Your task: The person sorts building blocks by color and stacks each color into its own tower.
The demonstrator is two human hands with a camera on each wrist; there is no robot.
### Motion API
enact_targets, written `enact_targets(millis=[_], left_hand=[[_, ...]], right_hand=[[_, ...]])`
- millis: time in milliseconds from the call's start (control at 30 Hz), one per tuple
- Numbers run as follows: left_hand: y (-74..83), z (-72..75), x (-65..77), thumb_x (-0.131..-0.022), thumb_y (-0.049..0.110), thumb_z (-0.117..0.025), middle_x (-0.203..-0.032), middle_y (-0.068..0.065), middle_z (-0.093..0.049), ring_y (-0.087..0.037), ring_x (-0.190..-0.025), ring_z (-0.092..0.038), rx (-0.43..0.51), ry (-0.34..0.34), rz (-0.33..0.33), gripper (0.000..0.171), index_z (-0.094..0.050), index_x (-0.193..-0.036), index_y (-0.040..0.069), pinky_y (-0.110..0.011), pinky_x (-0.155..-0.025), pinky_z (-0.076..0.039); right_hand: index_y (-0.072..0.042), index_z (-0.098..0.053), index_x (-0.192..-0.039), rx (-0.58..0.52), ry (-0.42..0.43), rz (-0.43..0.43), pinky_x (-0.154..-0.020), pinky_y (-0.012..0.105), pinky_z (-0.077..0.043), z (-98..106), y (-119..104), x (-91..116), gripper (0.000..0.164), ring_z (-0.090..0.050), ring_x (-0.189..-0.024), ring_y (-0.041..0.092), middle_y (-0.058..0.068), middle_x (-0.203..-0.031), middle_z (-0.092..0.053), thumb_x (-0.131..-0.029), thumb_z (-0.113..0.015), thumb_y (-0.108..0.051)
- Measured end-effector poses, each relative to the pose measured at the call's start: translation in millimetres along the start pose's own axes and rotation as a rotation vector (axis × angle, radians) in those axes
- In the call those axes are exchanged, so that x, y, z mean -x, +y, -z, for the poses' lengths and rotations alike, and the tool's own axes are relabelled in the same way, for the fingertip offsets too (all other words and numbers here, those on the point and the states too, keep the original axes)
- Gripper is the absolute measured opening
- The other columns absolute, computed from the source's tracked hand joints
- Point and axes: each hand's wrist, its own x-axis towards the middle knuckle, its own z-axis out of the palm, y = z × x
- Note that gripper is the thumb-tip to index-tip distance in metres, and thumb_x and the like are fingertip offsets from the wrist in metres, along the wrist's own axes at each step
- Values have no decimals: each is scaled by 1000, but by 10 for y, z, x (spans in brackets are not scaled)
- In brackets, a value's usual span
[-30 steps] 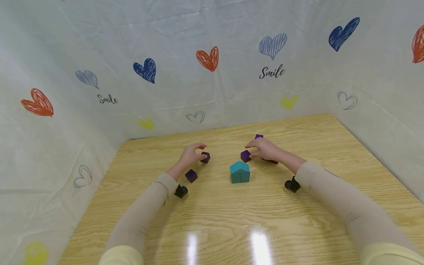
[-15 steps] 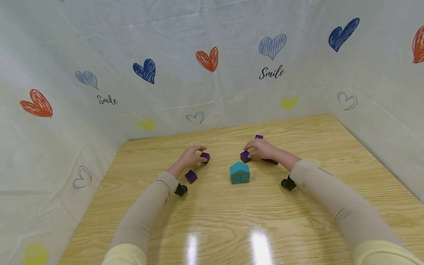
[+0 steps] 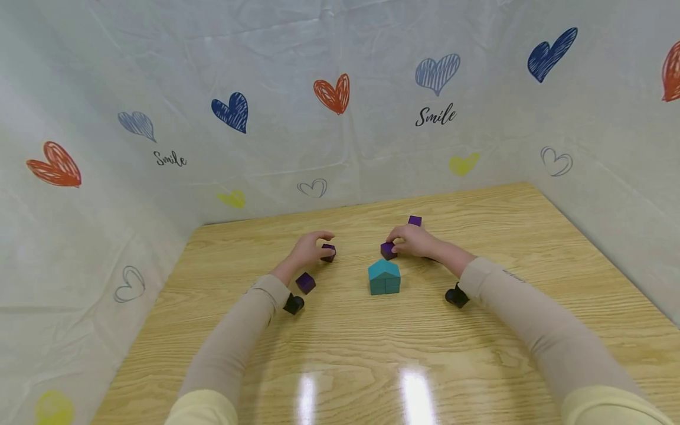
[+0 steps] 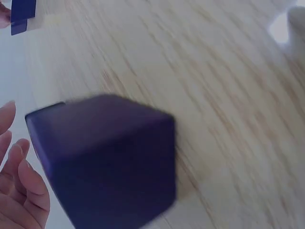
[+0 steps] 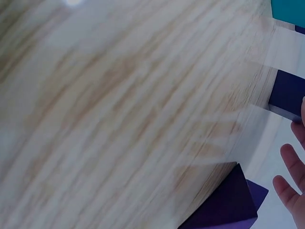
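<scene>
on my head feed the person's right hand (image 3: 416, 241) is over the middle of the wooden table (image 3: 350, 348), thumb and index finger pinching the gripped cube (image 3: 388, 252), which is small and purple. i can't tell whether that cube touches the wood or sits just above it. my right wrist feed shows the hand's other fingers spread apart, clear of it.

the left hand (image 3: 305, 250) makes a wide curve at the left-hand cube (image 3: 329, 258), also purple: the thumb crosses its near face and the index finger arches above, apart from it. i see a broad gap between those two; whether the thumb actually touches, i can't say.

between the two hands and nearer to me stands the teal house shape (image 3: 384, 278), a pitched top over blocks with seams in front, just beside the gripped cube. the near cube (image 3: 306, 283) rests close to the left wrist and fills much of my left wrist feed. the far cube (image 3: 415, 220) lies just behind the right hand, and a purple block (image 5: 224, 205) is mostly hidden beneath it from my head feed.

i also see a small black camera (image 3: 294, 304) at the left cuff, and white cloth (image 3: 382, 147) printed with hearts behind the table.
</scene>
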Motion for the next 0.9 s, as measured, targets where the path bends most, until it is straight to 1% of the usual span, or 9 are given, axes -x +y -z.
enact_targets(millis=[200,367,467,600,767,900], left_hand=[[103,-51,-30,-86,16,-63,-124,-11,-56,-28,-118,-48,8,15,-41,43,-53,-127,8,-40,-94,-41],[161,-103,-71,-86,17,-64,-120,-10,-59,-28,-116,-50,3,15,-62,42,-54,-126,7,-39,-94,-41],[184,-127,-93,-86,17,-64,-119,-10,-59,-29,-118,-48,0,13,-58,42,-55,-126,7,-40,-97,-38],[196,-147,-111,-86,18,-64,-118,-10,-60,-30,-118,-48,4,14,-41,41,-55,-125,8,-41,-98,-37],[184,-146,-121,-87,19,-63,-120,-11,-59,-28,-113,-52,9,7,-25,42,-55,-126,8,-39,-93,-41],[150,-118,-118,-87,19,-63,-121,-11,-58,-27,-108,-55,9,-2,-12,42,-54,-127,8,-38,-89,-44]], right_hand=[[4,-63,-109,-42,-10,-39,-87,42,-45,-43,-66,-96,25,-57,-103,32,18,-109,-62,-87,-61,-8],[3,-63,-110,-50,-17,-81,-86,40,-46,-93,-109,-187,27,-57,-102,30,17,-109,-62,-87,-61,-10],[2,-63,-111,-51,-30,-107,-86,39,-45,-107,-148,-234,27,-57,-102,29,16,-110,-62,-88,-61,-12],[2,-62,-112,-68,-43,-119,-87,39,-45,-121,-196,-295,27,-56,-103,29,15,-110,-62,-88,-61,-12],[2,-63,-110,-93,-49,-115,-84,38,-46,-148,-239,-372,27,-57,-98,27,15,-108,-62,-88,-61,-12],[2,-63,-110,-97,-53,-131,-80,36,-47,-173,-245,-422,28,-58,-91,25,15,-105,-63,-87,-62,-13]])
